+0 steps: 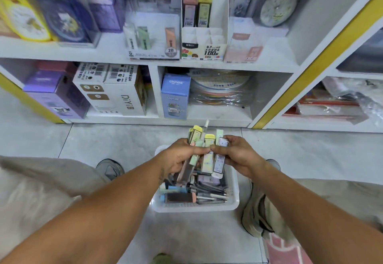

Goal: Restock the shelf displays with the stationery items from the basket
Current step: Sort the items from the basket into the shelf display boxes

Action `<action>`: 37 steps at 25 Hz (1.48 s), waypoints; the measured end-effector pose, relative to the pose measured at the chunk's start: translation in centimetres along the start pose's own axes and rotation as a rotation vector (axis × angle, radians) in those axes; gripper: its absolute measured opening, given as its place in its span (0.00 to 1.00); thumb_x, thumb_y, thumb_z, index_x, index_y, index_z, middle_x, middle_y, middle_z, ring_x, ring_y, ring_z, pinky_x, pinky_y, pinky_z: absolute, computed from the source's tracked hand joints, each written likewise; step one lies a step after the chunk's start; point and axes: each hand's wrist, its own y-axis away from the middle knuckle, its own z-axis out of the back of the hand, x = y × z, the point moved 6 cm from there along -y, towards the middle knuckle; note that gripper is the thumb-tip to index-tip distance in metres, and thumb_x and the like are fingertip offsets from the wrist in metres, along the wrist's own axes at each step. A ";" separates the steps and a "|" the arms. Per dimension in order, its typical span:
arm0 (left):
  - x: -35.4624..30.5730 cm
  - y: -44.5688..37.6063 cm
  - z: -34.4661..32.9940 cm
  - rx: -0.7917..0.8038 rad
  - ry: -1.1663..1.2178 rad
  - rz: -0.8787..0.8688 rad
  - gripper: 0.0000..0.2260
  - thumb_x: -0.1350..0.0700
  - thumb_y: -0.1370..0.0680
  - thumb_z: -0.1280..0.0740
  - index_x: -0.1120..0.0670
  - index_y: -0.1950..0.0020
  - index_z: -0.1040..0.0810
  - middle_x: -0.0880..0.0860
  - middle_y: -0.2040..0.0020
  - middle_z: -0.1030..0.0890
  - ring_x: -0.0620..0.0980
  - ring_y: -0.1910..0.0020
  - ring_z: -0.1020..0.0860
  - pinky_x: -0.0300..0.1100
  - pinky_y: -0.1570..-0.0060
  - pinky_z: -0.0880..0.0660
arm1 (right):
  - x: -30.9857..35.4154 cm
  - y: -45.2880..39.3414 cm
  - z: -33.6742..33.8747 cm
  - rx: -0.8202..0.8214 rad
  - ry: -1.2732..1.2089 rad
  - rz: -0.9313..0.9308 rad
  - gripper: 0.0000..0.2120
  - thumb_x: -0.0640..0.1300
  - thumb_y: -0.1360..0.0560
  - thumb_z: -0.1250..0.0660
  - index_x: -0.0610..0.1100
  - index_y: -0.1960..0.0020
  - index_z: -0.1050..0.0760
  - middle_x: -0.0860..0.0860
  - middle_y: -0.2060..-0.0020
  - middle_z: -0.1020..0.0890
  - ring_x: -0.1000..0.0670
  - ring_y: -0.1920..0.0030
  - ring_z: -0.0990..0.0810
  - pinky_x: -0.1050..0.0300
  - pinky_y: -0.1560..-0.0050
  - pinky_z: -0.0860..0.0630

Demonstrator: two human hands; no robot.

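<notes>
While we crouch over the basket [234, 191], our left hand [178, 156] curls round a bundle of lead cases [194, 145], and our right hand [238, 156] pinches two more cases [214, 160] just beside those fingers, likely sorting them by kind. Beyond our fingertips waits the half-empty display box [205, 35] on the shelf [83, 50].

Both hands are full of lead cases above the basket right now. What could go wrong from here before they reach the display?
1. The left hand grips a fanned bunch of lead cases shared with the right hand; a loose grip could drop some, though the basket sits below.
2. The cardboard display looks light; pushing cases in may tip it.
3. Similar displays stand side by side, so colours or grades could get mixed.
</notes>
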 end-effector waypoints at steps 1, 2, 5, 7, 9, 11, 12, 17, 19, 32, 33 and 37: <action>-0.9 0.7 -0.4 0.008 0.012 -0.025 0.17 0.61 0.30 0.22 0.60 0.42 0.18 0.58 0.49 0.14 0.56 0.49 0.16 0.52 0.43 0.21 | 1.0 0.8 -0.4 0.005 -0.020 0.023 0.19 0.32 0.29 0.25 0.34 0.39 0.23 0.40 0.48 0.14 0.39 0.46 0.16 0.36 0.38 0.23; -1.7 1.4 -0.7 0.011 0.026 -0.041 0.16 0.63 0.30 0.23 0.60 0.43 0.17 0.59 0.49 0.14 0.56 0.50 0.15 0.53 0.44 0.20 | 1.8 1.5 -0.7 0.014 -0.037 0.042 0.19 0.32 0.28 0.25 0.34 0.39 0.23 0.40 0.48 0.14 0.39 0.46 0.16 0.37 0.39 0.22; -4.0 3.8 -1.2 -0.018 0.069 -0.069 0.15 0.67 0.30 0.25 0.62 0.44 0.18 0.61 0.51 0.15 0.56 0.56 0.15 0.50 0.56 0.18 | 4.0 3.7 -1.4 -0.003 -0.061 0.079 0.17 0.32 0.28 0.26 0.34 0.40 0.22 0.41 0.48 0.14 0.41 0.46 0.15 0.41 0.41 0.20; -6.0 5.6 -1.6 -0.025 0.073 -0.102 0.17 0.68 0.30 0.25 0.63 0.42 0.19 0.62 0.50 0.15 0.59 0.52 0.15 0.54 0.51 0.18 | 5.8 5.3 -1.5 -0.014 -0.093 0.115 0.16 0.32 0.28 0.26 0.34 0.41 0.22 0.41 0.50 0.14 0.43 0.49 0.15 0.45 0.45 0.18; -8.3 7.6 -2.1 -0.021 0.085 -0.138 0.17 0.68 0.30 0.25 0.63 0.43 0.19 0.62 0.50 0.15 0.60 0.50 0.16 0.56 0.49 0.19 | 7.7 7.0 -1.6 -0.003 -0.099 0.159 0.14 0.32 0.28 0.26 0.34 0.43 0.21 0.42 0.53 0.14 0.47 0.55 0.15 0.49 0.52 0.17; -10.6 9.3 -2.1 -0.039 0.106 -0.169 0.17 0.68 0.31 0.25 0.63 0.43 0.19 0.63 0.51 0.15 0.61 0.52 0.15 0.54 0.55 0.18 | 9.6 8.5 -1.9 0.019 -0.073 0.205 0.12 0.33 0.28 0.25 0.36 0.45 0.20 0.45 0.58 0.14 0.50 0.61 0.16 0.54 0.60 0.18; -11.8 10.2 -2.1 -0.047 0.115 -0.187 0.17 0.68 0.31 0.25 0.63 0.43 0.20 0.63 0.51 0.15 0.62 0.52 0.15 0.53 0.57 0.18 | 10.7 9.3 -2.1 0.022 -0.062 0.226 0.12 0.33 0.28 0.25 0.38 0.46 0.20 0.46 0.58 0.14 0.50 0.61 0.16 0.53 0.60 0.18; -17.1 13.8 -2.0 -0.053 0.074 -0.269 0.18 0.69 0.31 0.26 0.61 0.42 0.20 0.63 0.49 0.15 0.62 0.51 0.16 0.59 0.50 0.19 | 17.2 12.2 -2.7 -0.026 -0.045 0.368 0.14 0.33 0.28 0.25 0.35 0.44 0.21 0.43 0.55 0.14 0.45 0.58 0.16 0.46 0.52 0.17; -18.6 14.6 -1.9 -0.062 0.075 -0.295 0.18 0.69 0.31 0.27 0.61 0.42 0.19 0.63 0.50 0.15 0.62 0.51 0.16 0.59 0.50 0.20 | 19.6 12.7 -3.0 -0.058 -0.066 0.423 0.14 0.35 0.28 0.25 0.36 0.44 0.22 0.43 0.55 0.14 0.43 0.55 0.14 0.43 0.50 0.17; -26.4 14.2 2.6 -0.228 0.253 -0.456 0.19 0.70 0.31 0.26 0.64 0.41 0.22 0.63 0.54 0.15 0.60 0.57 0.15 0.51 0.64 0.18 | 28.1 9.0 -8.0 0.027 0.282 0.561 0.15 0.36 0.33 0.20 0.39 0.49 0.22 0.48 0.62 0.14 0.48 0.63 0.15 0.50 0.58 0.18; -26.8 13.9 3.1 -0.240 0.255 -0.473 0.20 0.70 0.31 0.25 0.64 0.41 0.22 0.62 0.54 0.15 0.60 0.57 0.15 0.50 0.65 0.19 | 28.5 8.4 -8.4 0.038 0.297 0.569 0.15 0.36 0.33 0.20 0.40 0.51 0.22 0.48 0.64 0.14 0.49 0.63 0.16 0.51 0.59 0.18; -26.4 12.8 4.4 -0.205 0.273 -0.457 0.16 0.69 0.32 0.24 0.66 0.45 0.19 0.64 0.54 0.15 0.62 0.56 0.15 0.52 0.61 0.19 | 29.2 7.0 -9.9 0.118 0.397 0.545 0.16 0.38 0.30 0.21 0.39 0.47 0.24 0.45 0.65 0.14 0.44 0.65 0.14 0.56 0.70 0.21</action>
